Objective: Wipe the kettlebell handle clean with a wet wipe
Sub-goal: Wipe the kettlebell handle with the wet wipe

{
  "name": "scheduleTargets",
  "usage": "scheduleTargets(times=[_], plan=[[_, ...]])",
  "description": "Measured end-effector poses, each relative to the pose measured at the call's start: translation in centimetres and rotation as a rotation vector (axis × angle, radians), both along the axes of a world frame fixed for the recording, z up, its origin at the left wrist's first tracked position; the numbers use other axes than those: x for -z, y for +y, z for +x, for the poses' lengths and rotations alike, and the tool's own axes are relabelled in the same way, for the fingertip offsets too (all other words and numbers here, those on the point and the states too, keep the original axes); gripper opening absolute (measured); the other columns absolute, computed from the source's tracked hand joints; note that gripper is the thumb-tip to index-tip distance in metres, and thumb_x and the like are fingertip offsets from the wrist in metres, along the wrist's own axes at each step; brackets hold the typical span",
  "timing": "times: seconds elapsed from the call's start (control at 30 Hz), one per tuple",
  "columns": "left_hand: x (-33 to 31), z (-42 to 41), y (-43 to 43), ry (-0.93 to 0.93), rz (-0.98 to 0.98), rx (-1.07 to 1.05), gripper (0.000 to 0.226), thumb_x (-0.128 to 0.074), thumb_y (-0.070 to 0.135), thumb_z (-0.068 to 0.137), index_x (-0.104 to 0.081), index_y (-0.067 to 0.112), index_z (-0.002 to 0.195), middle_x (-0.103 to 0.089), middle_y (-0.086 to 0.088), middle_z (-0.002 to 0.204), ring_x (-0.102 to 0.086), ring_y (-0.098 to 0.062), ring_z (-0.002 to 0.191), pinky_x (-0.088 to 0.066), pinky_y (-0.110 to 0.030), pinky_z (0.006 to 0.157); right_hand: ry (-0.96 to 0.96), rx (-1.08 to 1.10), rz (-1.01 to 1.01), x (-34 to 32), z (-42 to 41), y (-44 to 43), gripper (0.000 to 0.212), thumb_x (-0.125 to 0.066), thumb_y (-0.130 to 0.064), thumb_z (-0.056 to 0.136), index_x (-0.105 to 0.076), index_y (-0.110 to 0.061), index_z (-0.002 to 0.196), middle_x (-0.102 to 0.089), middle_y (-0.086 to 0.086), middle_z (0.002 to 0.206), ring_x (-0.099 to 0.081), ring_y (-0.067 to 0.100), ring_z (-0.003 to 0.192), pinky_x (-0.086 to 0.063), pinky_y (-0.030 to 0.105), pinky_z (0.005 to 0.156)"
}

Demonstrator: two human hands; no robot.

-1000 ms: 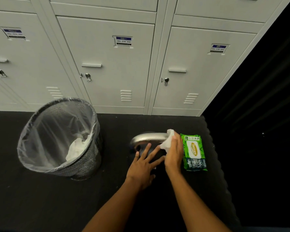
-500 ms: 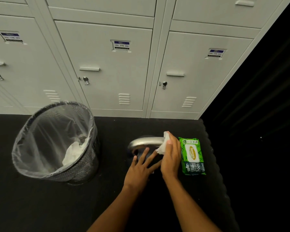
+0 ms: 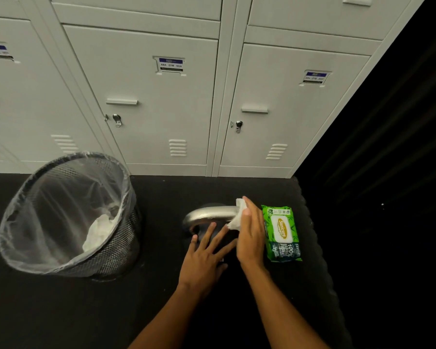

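Note:
A black kettlebell stands on the dark floor mat, its body hard to tell from the mat. Its curved silver handle (image 3: 208, 214) shows at the centre. My right hand (image 3: 250, 233) wraps a white wet wipe (image 3: 238, 214) around the handle's right end. My left hand (image 3: 204, 258) lies flat with fingers spread on the kettlebell body just below the handle, holding nothing.
A green wet wipe pack (image 3: 282, 233) lies right beside my right hand. A black mesh bin (image 3: 111, 258) with a clear liner and crumpled white wipes inside stands to the left. Grey lockers (image 3: 161, 109) line the back; the mat's edge runs along the right.
My right hand stays with the wipe at the handle's right end, shifting only slightly. My left hand stays on the kettlebell. The view has drifted a little.

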State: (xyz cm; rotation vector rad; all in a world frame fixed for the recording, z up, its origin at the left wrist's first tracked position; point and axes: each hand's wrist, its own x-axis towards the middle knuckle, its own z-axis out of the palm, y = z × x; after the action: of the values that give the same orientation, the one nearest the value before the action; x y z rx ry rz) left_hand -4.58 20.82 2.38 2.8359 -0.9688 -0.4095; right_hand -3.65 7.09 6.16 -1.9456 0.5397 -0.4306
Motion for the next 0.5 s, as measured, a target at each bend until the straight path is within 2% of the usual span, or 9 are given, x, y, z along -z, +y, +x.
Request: scheduleTargets(times=[0.07,0.1,0.13,0.2,0.23,0.3,0.37,0.43,0.5], plan=[[-0.3,-0.2,-0.1,0.03,0.0,-0.016,0.071,-0.038,0.048,0.103,0.015,0.056,0.149,0.036,0.018,0.157,0.035,-0.021,0.146,0.004,-0.055,0.121,0.205,0.093,0.325,0.2,1.2,-1.4,0.037,-0.036,-0.048,0.1,-0.066,-0.027,0.106,-0.065,0.0,0.111,-0.06,0.017,0.103,-0.049,0.027,0.087],[-0.5,-0.3,-0.2,0.032,0.001,-0.026,0.069,-0.036,0.048,0.104,0.016,0.056,0.149,0.038,0.018,0.156,0.037,-0.021,0.145,0.007,-0.054,0.12,0.325,0.127,0.416,-0.1,1.9,-2.1,0.041,-0.037,-0.052,0.096,-0.067,-0.025,0.093,-0.068,0.006,0.104,-0.063,0.024,0.097,-0.052,0.037,0.088],[-0.7,-0.4,-0.3,0.027,0.005,-0.031,0.069,-0.034,0.048,0.104,0.017,0.056,0.149,0.039,0.018,0.156,0.037,-0.021,0.144,0.007,-0.054,0.121,0.441,0.106,0.425,-0.9,2.5,-2.8,0.045,-0.036,-0.052,0.094,-0.067,-0.021,0.086,-0.069,0.01,0.1,-0.065,0.027,0.093,-0.052,0.042,0.091],[-0.7,-0.4,-0.4,0.036,0.005,-0.044,0.069,-0.034,0.048,0.104,0.018,0.056,0.149,0.04,0.017,0.156,0.038,-0.021,0.144,0.006,-0.055,0.121,0.552,0.034,0.251,-2.5,3.3,-3.0,0.045,-0.033,-0.043,0.099,-0.067,-0.015,0.094,-0.068,0.013,0.099,-0.062,0.027,0.091,-0.05,0.043,0.092],[-0.5,-0.4,-0.4,0.043,-0.001,-0.051,0.069,-0.034,0.048,0.104,0.019,0.056,0.149,0.04,0.017,0.155,0.039,-0.02,0.143,0.006,-0.056,0.122,0.505,0.003,0.132,-2.8,3.4,-2.8,0.042,-0.033,-0.036,0.102,-0.068,-0.012,0.102,-0.067,0.013,0.101,-0.06,0.026,0.091,-0.049,0.04,0.09],[-0.1,-0.6,-0.5,0.046,-0.012,-0.062,0.07,-0.036,0.047,0.104,0.017,0.055,0.149,0.04,0.017,0.155,0.042,-0.019,0.142,0.005,-0.057,0.122,0.239,-0.066,-0.071,-2.8,2.4,-1.6,0.037,-0.034,-0.027,0.103,-0.068,-0.015,0.113,-0.067,0.007,0.11,-0.059,0.022,0.098,-0.047,0.034,0.089],[0.1,-0.9,-0.6,0.028,-0.035,-0.083,0.07,-0.038,0.047,0.103,0.014,0.053,0.15,0.036,0.016,0.157,0.044,-0.017,0.141,0.001,-0.061,0.121,-0.002,-0.09,-0.204,-1.7,0.7,-0.2,0.04,-0.031,-0.029,0.102,-0.063,-0.019,0.125,-0.063,-0.005,0.121,-0.055,0.01,0.111,-0.042,0.024,0.095],[0.1,-1.2,-0.9,0.063,-0.011,-0.105,0.069,-0.037,0.047,0.104,0.017,0.052,0.147,0.041,0.017,0.154,0.045,-0.018,0.14,0.0,-0.066,0.119,-0.09,-0.079,-0.225,-0.5,-0.3,0.5,0.044,-0.029,-0.035,0.102,-0.056,-0.021,0.134,-0.055,-0.012,0.13,-0.048,0.001,0.119,-0.036,0.014,0.099],[-0.3,-1.3,-1.2,0.106,-0.001,-0.119,0.071,-0.038,0.044,0.104,0.02,0.054,0.145,0.047,0.019,0.149,0.045,-0.021,0.14,0.002,-0.069,0.117,-0.07,-0.011,-0.089,-0.2,-0.2,0.5,0.043,-0.03,-0.04,0.101,-0.059,-0.024,0.128,-0.057,-0.009,0.126,-0.051,0.003,0.116,-0.038,0.011,0.094]])
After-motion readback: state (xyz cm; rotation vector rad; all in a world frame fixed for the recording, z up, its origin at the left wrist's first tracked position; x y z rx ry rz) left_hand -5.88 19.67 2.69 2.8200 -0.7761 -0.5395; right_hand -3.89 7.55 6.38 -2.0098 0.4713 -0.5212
